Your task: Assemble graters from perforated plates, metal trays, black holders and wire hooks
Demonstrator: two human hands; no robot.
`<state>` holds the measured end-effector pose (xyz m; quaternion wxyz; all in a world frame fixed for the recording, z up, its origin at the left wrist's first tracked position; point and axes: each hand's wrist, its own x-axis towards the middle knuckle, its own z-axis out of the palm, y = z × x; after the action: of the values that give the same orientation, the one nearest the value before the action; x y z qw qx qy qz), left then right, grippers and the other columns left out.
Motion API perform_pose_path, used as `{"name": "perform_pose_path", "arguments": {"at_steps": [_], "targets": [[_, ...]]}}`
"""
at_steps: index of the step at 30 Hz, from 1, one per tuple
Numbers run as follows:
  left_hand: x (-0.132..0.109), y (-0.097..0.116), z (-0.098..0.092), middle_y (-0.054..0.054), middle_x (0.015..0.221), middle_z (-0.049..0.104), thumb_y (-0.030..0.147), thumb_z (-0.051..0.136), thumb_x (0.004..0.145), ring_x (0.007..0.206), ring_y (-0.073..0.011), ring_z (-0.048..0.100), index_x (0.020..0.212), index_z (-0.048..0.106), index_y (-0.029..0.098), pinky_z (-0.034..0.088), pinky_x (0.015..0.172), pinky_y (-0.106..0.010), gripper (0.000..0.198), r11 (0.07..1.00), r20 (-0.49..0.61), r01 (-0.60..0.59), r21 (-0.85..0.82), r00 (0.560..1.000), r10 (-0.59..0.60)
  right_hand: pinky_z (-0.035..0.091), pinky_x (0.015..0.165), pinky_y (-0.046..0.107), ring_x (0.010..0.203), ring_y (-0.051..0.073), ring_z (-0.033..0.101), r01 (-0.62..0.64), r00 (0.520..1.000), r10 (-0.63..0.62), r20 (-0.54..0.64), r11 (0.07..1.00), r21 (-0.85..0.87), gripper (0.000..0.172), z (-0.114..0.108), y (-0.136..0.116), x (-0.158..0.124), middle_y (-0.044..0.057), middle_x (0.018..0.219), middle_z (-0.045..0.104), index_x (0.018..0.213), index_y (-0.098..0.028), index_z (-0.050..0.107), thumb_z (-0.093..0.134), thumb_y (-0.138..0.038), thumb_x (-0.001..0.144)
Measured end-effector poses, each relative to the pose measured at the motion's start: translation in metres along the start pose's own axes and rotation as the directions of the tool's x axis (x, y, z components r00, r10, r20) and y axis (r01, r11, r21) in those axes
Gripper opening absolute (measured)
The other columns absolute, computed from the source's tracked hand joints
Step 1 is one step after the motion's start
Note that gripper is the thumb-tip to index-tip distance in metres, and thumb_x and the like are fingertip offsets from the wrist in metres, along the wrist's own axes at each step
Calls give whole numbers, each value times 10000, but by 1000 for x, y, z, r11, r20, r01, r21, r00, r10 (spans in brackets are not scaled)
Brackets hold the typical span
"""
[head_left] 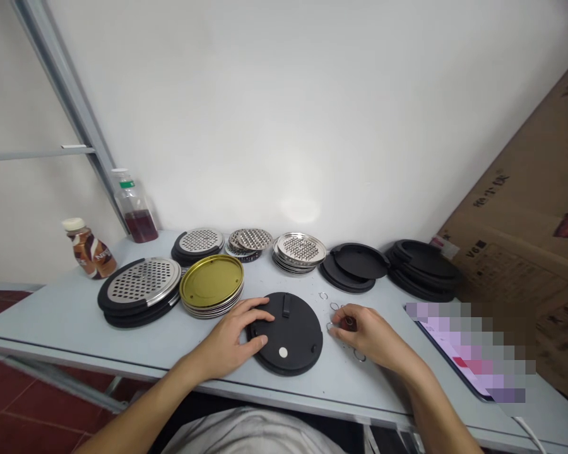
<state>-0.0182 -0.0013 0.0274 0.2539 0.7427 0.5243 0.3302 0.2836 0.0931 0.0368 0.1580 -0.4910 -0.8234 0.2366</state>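
My left hand point(234, 343) lies spread flat on the left rim of the black round plastic disc point(291, 337), lower centre of the frame, steadying it. Just right of it, my right hand point(366, 337) narrows its fingertips among small metal rings point(334, 307) on the grey table point(66, 321). Whether it grips one, I cannot tell. I judge this a picking-up step, and lifting a ring calls for a fine pinch.

Centre: matt black plastic disc point(291, 334). Left: perforated, shiny steel plates point(144, 280); glossy gold-lacquered metal lid point(211, 280). Right: matt brown cardboard box point(525, 252). Smooth grey table point(52, 321).
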Motion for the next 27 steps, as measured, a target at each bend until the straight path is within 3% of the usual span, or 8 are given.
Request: {"name": "perform_pose_path", "arguments": {"at_steps": [8,11,13,17,21,25,27], "targets": [[-1,-2,1,-41,1473,470,175,616,864,1345,-265,455,1186,653,299,454,1066,-417,348,1000,5,-2,-14,1000,2,406,629,273,676,180,596,6,998,-5,64,1000,-4,126,0,-5,6,21,741,684,808,-202,676,567,-263,807],[-1,-2,1,-43,1470,475,174,619,863,1344,-263,458,1187,653,300,426,1091,-432,350,1000,0,-7,-8,1000,7,410,606,263,648,171,600,0,994,0,106,1000,-1,145,-2,-4,9,28,732,689,809,-190,693,555,-233,800],[-1,-2,0,-43,1466,481,174,627,859,1346,-260,458,1184,653,300,396,1117,-438,349,1000,-2,-8,-1,1000,8,408,596,255,649,168,604,18,992,-13,129,999,-36,141,-3,-4,12,32,738,695,783,-187,698,557,-200,777],[-1,-2,0,-37,1474,469,171,614,862,1355,-259,443,1186,649,305,508,1006,-383,353,1000,10,8,-24,1000,-7,390,557,245,612,159,592,39,986,-17,163,991,-131,136,-3,-6,19,34,705,686,731,-177,687,557,-139,718],[-1,-1,-1,-38,1468,474,164,622,851,1348,-263,449,1180,655,304,508,1005,-385,359,1000,5,4,-26,1000,-4,386,546,236,623,166,601,34,980,-2,199,987,-158,156,-4,-8,23,36,693,689,708,-165,680,557,-86,653],[-1,1,-1,-43,1481,455,182,607,864,1361,-270,430,1186,650,303,578,867,-329,347,998,22,34,-55,999,-32,404,582,241,657,175,615,25,986,-7,169,994,-105,207,-5,-11,22,32,720,699,799,-160,708,549,-93,685],[-1,1,-1,-42,1476,462,184,612,864,1357,-268,437,1183,652,304,548,938,-360,344,998,19,30,-46,999,-29,420,624,253,688,184,623,59,991,-49,127,995,-81,215,-5,-12,20,37,762,709,843,-161,723,534,-128,745]]}}
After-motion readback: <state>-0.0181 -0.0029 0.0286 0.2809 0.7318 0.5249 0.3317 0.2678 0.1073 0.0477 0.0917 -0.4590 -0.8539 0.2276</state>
